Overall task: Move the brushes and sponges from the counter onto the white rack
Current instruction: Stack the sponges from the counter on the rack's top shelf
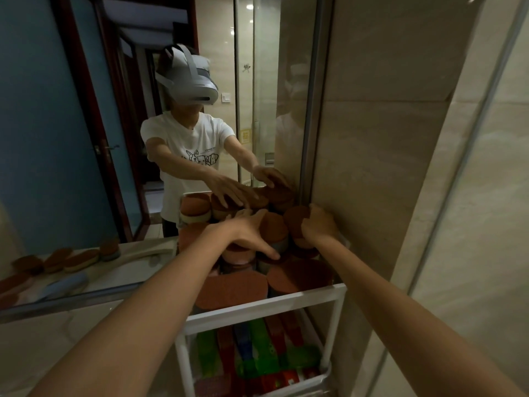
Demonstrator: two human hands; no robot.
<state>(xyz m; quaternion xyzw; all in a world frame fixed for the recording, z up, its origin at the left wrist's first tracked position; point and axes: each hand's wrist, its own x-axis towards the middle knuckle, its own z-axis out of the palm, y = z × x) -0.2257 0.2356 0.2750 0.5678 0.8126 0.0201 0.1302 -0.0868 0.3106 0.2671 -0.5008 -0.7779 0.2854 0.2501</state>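
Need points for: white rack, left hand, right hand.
white metal rack (266, 306), head view, top shelf's front rail
left hand (248, 234), head view, back of the hand, fingers spread over the brown sponges
right hand (317, 223), head view, knuckles, curled around a brown sponge

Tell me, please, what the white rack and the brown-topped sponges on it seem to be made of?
White rack: probably painted metal or plastic; its smooth, straight bars show an even white. Sponges: likely foam under a rough brown scouring layer; the tops look matte and grainy.
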